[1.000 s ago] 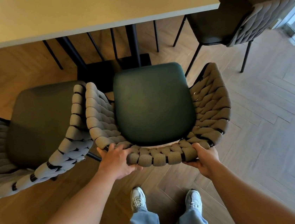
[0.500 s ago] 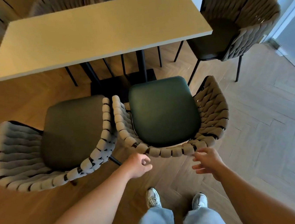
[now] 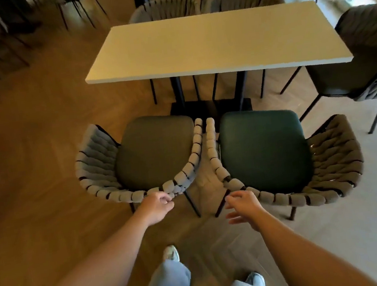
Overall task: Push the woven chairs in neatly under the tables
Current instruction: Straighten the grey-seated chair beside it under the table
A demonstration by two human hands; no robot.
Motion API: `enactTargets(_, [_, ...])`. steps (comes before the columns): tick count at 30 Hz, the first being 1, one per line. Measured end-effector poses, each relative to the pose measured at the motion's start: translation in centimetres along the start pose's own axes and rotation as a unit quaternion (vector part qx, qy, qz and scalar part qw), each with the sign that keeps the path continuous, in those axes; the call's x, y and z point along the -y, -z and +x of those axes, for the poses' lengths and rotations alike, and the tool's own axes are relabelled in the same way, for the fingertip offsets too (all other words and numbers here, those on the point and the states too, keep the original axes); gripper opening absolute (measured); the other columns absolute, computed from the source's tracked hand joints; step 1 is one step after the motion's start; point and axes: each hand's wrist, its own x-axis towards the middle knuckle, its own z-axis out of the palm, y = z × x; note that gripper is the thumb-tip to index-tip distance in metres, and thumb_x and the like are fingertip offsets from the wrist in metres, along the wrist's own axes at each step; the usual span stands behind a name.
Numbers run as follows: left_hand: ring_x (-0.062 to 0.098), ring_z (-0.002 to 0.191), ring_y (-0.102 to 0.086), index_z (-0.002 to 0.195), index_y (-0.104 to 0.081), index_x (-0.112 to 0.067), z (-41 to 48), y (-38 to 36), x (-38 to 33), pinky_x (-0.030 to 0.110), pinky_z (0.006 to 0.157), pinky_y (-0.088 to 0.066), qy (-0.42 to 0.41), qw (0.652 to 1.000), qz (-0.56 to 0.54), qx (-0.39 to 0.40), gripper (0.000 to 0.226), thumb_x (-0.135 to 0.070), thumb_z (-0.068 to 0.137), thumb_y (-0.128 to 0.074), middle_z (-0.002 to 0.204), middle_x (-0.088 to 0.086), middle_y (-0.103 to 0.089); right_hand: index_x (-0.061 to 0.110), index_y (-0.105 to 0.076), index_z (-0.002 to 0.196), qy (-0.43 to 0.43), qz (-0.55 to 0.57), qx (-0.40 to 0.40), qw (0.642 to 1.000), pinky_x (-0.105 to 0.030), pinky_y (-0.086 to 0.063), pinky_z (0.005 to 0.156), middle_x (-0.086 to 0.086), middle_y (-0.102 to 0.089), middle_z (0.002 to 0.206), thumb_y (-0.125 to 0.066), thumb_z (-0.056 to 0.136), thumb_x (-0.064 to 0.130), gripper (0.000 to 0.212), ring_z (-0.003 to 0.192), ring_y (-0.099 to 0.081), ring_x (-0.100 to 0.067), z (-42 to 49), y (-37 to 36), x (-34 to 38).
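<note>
Released from the right chair [image 3: 263, 150] a second ago, both hands have shifted left as the person steps back. Ahead stands the table [image 3: 216, 43], with both woven chairs side by side short of its near edge, seats not yet under. The left chair [image 3: 155, 151] angles outward and is likely next to be straightened. The left hand [image 3: 158, 204] curls at its back rim, grip unclear. The right hand [image 3: 242, 204] hangs spread just beside the right chair's rim.
</note>
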Motion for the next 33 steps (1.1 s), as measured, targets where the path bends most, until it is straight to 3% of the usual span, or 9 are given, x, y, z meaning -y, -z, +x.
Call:
enactTargets(2, [0.01,0.1,-0.057,0.118,-0.065,-0.025,0.7,2.0,3.2,0.02,0.075,-0.047,0.012,0.999,-0.037,-0.018,0.023,-0.034,0.098,-0.059,0.123,-0.003,-0.064,0.01,-0.058,0.13,0.004,-0.008,0.01,1.0,-0.045,-0.064,0.076,-0.018,-0.067,0.103,-0.058,0.1,0.021,0.031,0.088,-0.072,-0.033,0.2,-2.9,1.8])
enactTargets(5, [0.013,0.098,-0.06,0.118,-0.064,-0.021,2.8,5.3,8.1,0.025,0.079,-0.052,0.045,0.993,-0.098,-0.043,0.024,-0.032,0.098,-0.059,0.119,0.002,-0.066,-0.003,-0.054,0.133,-0.006,0.02,0.011,1.0,-0.035,-0.064,0.067,-0.035,-0.062,0.105,-0.055,0.102,0.017,0.037,0.076,-0.067,-0.026,1.4,-7.6,4.1])
enactTargets(9, [0.025,0.102,-0.061,0.127,-0.06,-0.013,6.5,9.5,15.1,0.04,0.091,-0.052,0.109,0.974,-0.194,-0.039,0.032,-0.029,0.099,-0.056,0.115,0.01,-0.065,0.01,-0.054,0.131,-0.025,0.036,-0.044,0.998,-0.052,-0.063,0.077,-0.016,-0.069,0.102,-0.06,0.1,0.02,0.033,0.087,-0.074,-0.033,3.5,-15.5,5.8])
enactTargets(13, [0.034,0.119,-0.054,0.139,-0.048,-0.013,9.9,13.2,21.6,0.053,0.095,-0.047,0.216,0.918,-0.33,-0.041,0.046,-0.034,0.099,-0.056,0.137,0.015,-0.053,0.007,-0.042,0.138,-0.1,0.11,-0.062,0.987,-0.056,-0.062,0.073,-0.021,-0.065,0.109,-0.062,0.099,0.025,0.047,0.088,-0.072,-0.04,5.6,-22.5,6.4])
enactTargets(16, [0.032,0.109,-0.056,0.144,-0.041,-0.012,13.1,14.8,25.0,0.057,0.092,-0.049,0.263,0.878,-0.397,-0.045,0.054,-0.036,0.099,-0.057,0.139,0.015,-0.051,0.01,-0.043,0.135,-0.135,0.172,-0.087,0.972,-0.057,-0.062,0.074,-0.019,-0.062,0.114,-0.064,0.097,0.03,0.048,0.087,-0.073,-0.041,7.7,-26.3,6.3])
enactTargets(21, [0.037,0.109,-0.06,0.139,-0.044,-0.021,17.0,15.1,26.3,0.061,0.09,-0.054,0.267,0.816,-0.512,-0.011,0.046,-0.034,0.098,-0.059,0.128,0.014,-0.051,0.015,-0.047,0.122,-0.167,0.294,-0.088,0.937,-0.062,-0.06,0.074,-0.015,-0.064,0.109,-0.07,0.092,0.032,0.042,0.089,-0.073,-0.043,11.3,-29.8,5.8])
enactTargets(26, [0.049,0.108,-0.059,0.141,-0.041,-0.03,18.6,13.9,26.9,0.071,0.078,-0.054,0.269,0.751,-0.602,-0.018,0.054,-0.015,0.095,-0.064,0.127,0.023,-0.055,0.014,-0.048,0.127,-0.182,0.365,-0.107,0.907,-0.068,-0.058,0.069,-0.024,-0.068,0.114,-0.081,0.084,0.027,0.056,0.091,-0.072,-0.047,13.6,-31.1,4.9])
enactTargets(30, [0.049,0.107,-0.06,0.129,-0.045,-0.029,19.0,14.1,27.3,0.074,0.087,-0.048,0.25,0.743,-0.621,-0.009,0.046,-0.004,0.095,-0.061,0.108,0.02,-0.058,0.017,-0.049,0.126,-0.2,0.381,-0.134,0.893,-0.065,-0.059,0.066,-0.024,-0.068,0.114,-0.087,0.076,0.025,0.063,0.087,-0.073,-0.048,15.0,-31.4,4.4])
enactTargets(33, [0.047,0.102,-0.062,0.126,-0.048,-0.025,19.6,14.5,27.6,0.072,0.087,-0.049,0.236,0.749,-0.619,0.003,0.04,-0.002,0.095,-0.058,0.107,0.021,-0.06,0.011,-0.051,0.122,-0.2,0.372,-0.146,0.895,-0.064,-0.059,0.065,-0.024,-0.068,0.11,-0.084,0.079,0.02,0.055,0.085,-0.073,-0.047,16.0,-31.7,4.4])
